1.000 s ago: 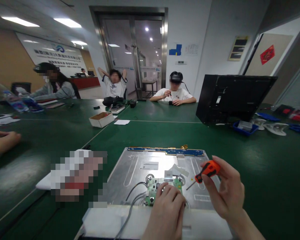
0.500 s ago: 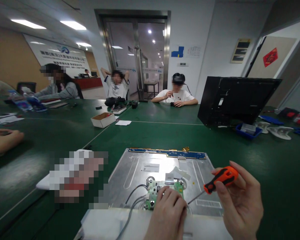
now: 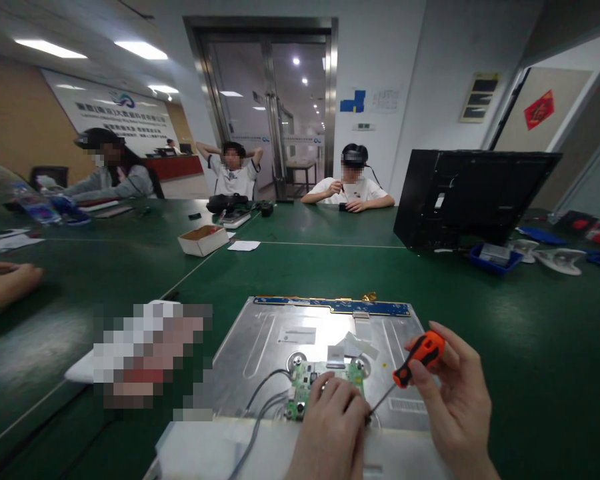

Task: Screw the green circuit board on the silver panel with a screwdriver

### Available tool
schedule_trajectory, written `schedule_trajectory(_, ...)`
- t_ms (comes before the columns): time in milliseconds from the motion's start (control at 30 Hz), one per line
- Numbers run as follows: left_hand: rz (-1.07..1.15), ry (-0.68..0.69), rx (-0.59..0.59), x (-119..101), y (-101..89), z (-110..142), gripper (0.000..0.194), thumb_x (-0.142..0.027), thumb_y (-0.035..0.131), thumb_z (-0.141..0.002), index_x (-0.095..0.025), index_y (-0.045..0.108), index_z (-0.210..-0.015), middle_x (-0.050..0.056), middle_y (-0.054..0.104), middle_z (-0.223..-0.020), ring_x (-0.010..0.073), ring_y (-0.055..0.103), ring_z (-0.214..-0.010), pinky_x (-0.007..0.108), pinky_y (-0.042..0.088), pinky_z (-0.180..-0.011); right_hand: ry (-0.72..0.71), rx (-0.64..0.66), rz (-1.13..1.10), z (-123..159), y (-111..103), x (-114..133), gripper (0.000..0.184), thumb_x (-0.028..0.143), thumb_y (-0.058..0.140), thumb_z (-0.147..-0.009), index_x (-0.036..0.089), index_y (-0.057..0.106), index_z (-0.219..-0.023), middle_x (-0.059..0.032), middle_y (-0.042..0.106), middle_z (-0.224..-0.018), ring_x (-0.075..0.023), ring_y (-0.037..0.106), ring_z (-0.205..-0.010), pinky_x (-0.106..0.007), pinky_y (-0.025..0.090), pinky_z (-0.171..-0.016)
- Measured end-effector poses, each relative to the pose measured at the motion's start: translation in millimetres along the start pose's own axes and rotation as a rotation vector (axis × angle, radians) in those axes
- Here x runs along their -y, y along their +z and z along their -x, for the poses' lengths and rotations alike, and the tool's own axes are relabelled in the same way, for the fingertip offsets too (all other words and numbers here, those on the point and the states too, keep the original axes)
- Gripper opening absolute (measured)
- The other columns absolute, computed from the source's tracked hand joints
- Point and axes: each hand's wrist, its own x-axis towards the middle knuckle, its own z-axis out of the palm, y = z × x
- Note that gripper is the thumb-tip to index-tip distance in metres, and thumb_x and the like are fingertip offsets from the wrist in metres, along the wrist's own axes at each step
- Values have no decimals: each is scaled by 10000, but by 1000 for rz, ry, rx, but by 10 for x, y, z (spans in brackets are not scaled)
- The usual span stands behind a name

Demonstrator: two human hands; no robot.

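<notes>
My right hand grips an orange and black screwdriver by its handle. The thin shaft slants down to the left, and its tip reaches the fingers of my left hand. Those fingers are bent and held together over the lower right part of a green circuit board; what they pinch, if anything, is hidden. The board lies on a flat silver metal panel with a blue circuit strip along its far edge. Grey cables run from the board's left side toward me.
White padding lies along the panel's near edge. A black monitor and a blue tray stand at the right on the green table. Farther off is an open box. Another person's hand rests at the left.
My right hand has moved left with the screwdriver, bringing its tip up to my left fingers. My left hand stays over the circuit board. The whole view has shifted slightly.
</notes>
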Motion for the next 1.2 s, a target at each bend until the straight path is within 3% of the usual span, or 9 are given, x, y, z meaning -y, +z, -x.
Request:
schedule_trajectory(200,-23,38,47,-16,-111,-53,204,-54,479,-748,-206,556,-859,38,604,-847,222,552,-808,417,417,-900,115,-31,-5,65,25,47,385,290,618,-925,264,535,-1300,-63,699,-998,-194,719,-880,-242,598,-629)
schedule_trajectory(400,-21,56,54,5,-101,-27,230,-27,462,-793,-209,565,-888,21,625,-840,201,574,-792,400,404,-937,39,-8,-2,61,12,4,401,279,627,-918,266,534,-1308,-58,712,-968,-188,726,-848,-230,600,-605)
schedule_trajectory(567,-44,73,47,9,-96,-27,241,-11,458,-806,-216,557,-883,0,627,-803,188,583,-771,379,391,-946,89,-30,3,87,15,12,396,290,618,-924,257,535,-1309,-70,705,-997,-196,724,-874,-249,607,-634)
schedule_trajectory(667,-49,78,53,32,-50,-12,219,-29,469,-794,-220,542,-870,-2,617,-782,192,584,-760,382,397,-939,7,-3,20,82,-5,-29,413,263,623,-919,251,531,-1321,-72,704,-992,-194,726,-854,-247,609,-619)
schedule_trajectory(800,-8,38,-57,57,61,40,241,-34,448,-748,-225,519,-875,0,593,-736,204,570,-710,407,412,-910,-74,25,39,77,-20,-87,441,235,625,-913,239,517,-1341,-82,703,-990,-206,726,-855,-265,617,-615)
schedule_trajectory(1000,74,-96,94,-19,-28,28,400,-14,446,-746,-233,511,-1073,18,656,-840,231,612,-838,449,400,-959,-130,30,111,112,7,-97,470,238,631,-910,230,503,-1361,-93,701,-1008,-213,719,-855,-305,624,-659)
schedule_trajectory(1200,119,-128,106,-53,-80,-4,459,-1,438,-769,-236,489,-1160,17,670,-874,227,624,-856,457,401,-966,-242,95,205,88,8,-98,488,238,627,-904,218,496,-1373,-92,714,-1001,-207,723,-809,-301,622,-636)
